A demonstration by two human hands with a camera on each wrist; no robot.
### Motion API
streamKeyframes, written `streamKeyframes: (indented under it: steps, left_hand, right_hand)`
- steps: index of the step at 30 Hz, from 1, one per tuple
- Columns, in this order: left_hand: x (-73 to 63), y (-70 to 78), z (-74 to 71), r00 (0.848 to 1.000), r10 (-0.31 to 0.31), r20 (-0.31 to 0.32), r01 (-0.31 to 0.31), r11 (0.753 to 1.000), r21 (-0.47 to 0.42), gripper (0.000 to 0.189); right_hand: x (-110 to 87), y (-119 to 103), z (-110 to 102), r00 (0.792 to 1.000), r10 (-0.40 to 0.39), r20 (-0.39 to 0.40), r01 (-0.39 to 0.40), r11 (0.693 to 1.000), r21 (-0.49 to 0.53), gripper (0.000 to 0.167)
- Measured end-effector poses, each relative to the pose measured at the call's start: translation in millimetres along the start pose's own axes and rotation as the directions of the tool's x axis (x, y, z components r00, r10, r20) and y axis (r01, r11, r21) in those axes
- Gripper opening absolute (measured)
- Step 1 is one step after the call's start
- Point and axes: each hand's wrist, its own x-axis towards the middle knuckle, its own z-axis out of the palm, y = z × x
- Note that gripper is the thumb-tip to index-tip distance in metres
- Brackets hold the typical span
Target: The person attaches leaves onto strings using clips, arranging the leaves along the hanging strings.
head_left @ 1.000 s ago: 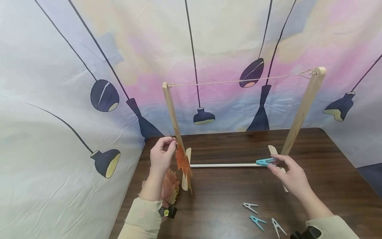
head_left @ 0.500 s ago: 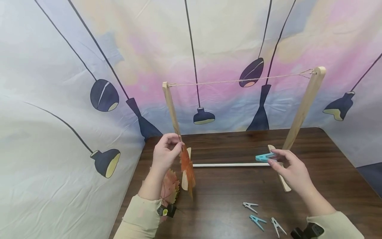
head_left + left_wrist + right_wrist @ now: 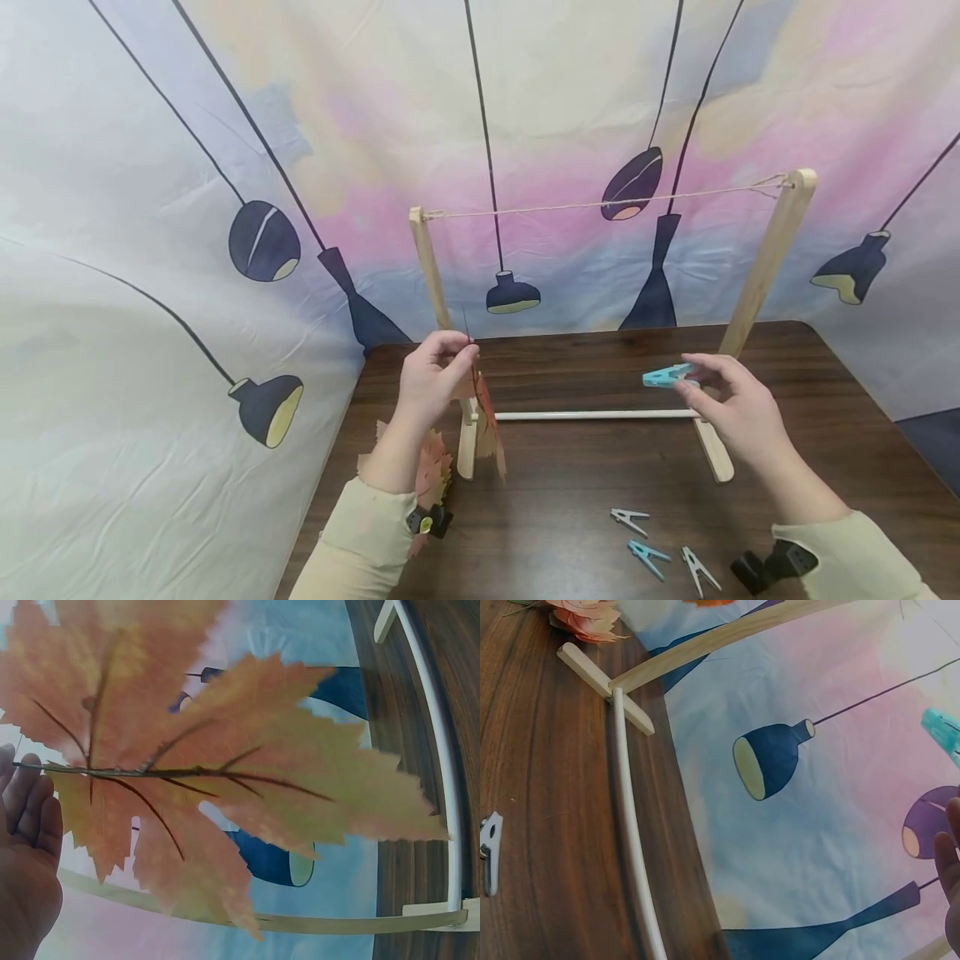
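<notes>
My left hand (image 3: 433, 379) pinches the thin dark stem of an orange maple leaf (image 3: 488, 421), which hangs below the fingertips in front of the left post. Seen from the left wrist, the leaf (image 3: 247, 761) spreads broad and flat, orange fading to yellow-green, with dark veins. On the right, my right hand (image 3: 738, 408) pinches a light blue clothespin (image 3: 666, 376) between thumb and fingers, held above the white rod. That clothespin (image 3: 943, 731) shows only partly at the edge of the right wrist view. Both hands are lower than the string (image 3: 555, 207).
A wooden frame with a left post (image 3: 429, 271), a right post (image 3: 768, 258) and a white rod (image 3: 585, 415) stands on the dark table (image 3: 555, 517). More leaves (image 3: 435, 471) lie beside the left forearm. Front right lie a blue clothespin (image 3: 647, 557) and two pale clothespins (image 3: 628, 520).
My left hand has moved right and slightly up with the leaf, which has turned and now hangs right of the post. My right hand has risen a little with the clothespin.
</notes>
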Motion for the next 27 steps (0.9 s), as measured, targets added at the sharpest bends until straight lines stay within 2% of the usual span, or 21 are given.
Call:
streamKeyframes:
  steps: [6,12,17,22,27]
  left_hand:
    - [6.5,3.1,0.6,0.997,0.068,0.032,-0.069,0.998,0.013,0.006]
    - [11.8,7.4,-1.7,0.997,0.055,0.055,-0.057,0.998,0.032,0.005]
    - [19.7,7.2,-5.7,0.99,0.081,0.114,-0.091,0.992,0.09,0.004]
    - [28.2,9.3,-8.7,0.984,0.032,0.177,-0.058,0.988,0.144,0.005]
    - [36.3,13.5,-6.8,0.977,-0.008,0.215,-0.023,0.989,0.145,0.007]
  right_hand:
    - [10.4,-7,-4,1.0,0.003,0.019,-0.003,1.0,-0.021,0.034]
    - [23.2,-18,-7,0.999,-0.028,0.016,0.028,1.0,0.008,0.035]
    - [33.6,-26,-9,0.999,-0.041,0.029,0.04,0.999,0.034,0.037]
    - [42.5,-35,-11,0.998,-0.053,0.033,0.052,0.998,0.022,0.038]
    - [52.5,-44,-12,0.997,-0.07,0.023,0.069,0.997,0.047,0.039]
